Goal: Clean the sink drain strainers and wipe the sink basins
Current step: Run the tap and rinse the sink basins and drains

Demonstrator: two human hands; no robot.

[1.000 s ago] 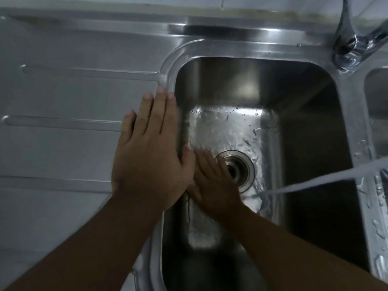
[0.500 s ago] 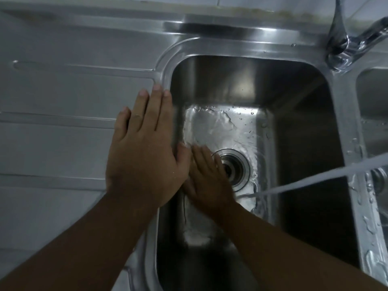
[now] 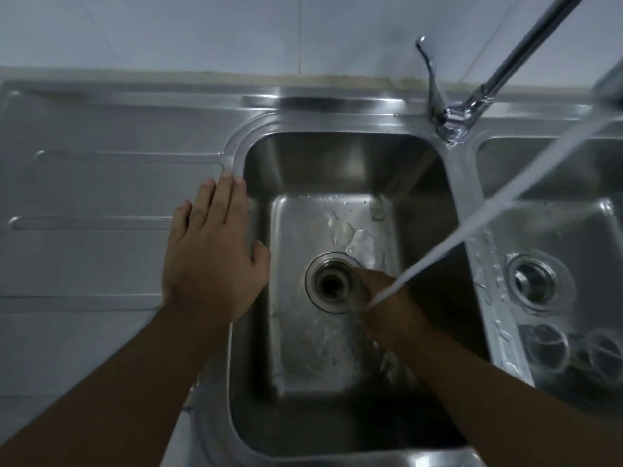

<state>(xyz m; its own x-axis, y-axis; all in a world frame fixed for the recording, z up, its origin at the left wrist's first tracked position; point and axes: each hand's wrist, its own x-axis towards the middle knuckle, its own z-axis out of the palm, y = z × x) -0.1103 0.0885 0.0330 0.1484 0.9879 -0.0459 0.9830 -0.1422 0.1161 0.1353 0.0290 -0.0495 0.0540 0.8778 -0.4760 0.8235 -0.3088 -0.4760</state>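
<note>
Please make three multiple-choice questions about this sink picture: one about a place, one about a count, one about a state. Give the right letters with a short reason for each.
1. Where does the left hand rest?
A. on the rim of the left basin, beside the drainboard
B. on the tap lever
C. inside the right basin

2. How many basins does the sink show?
A. one
B. two
C. three

3. What is the state of the tap?
A. off and dry
B. dripping only
C. running in a steady stream

Answers:
1 A: the left hand lies flat on the rim of the left basin, fingers on the drainboard.
2 B: a right basin lies beside the left one.
3 C: a stream from the tap falls onto the right hand next to the drain.
</note>
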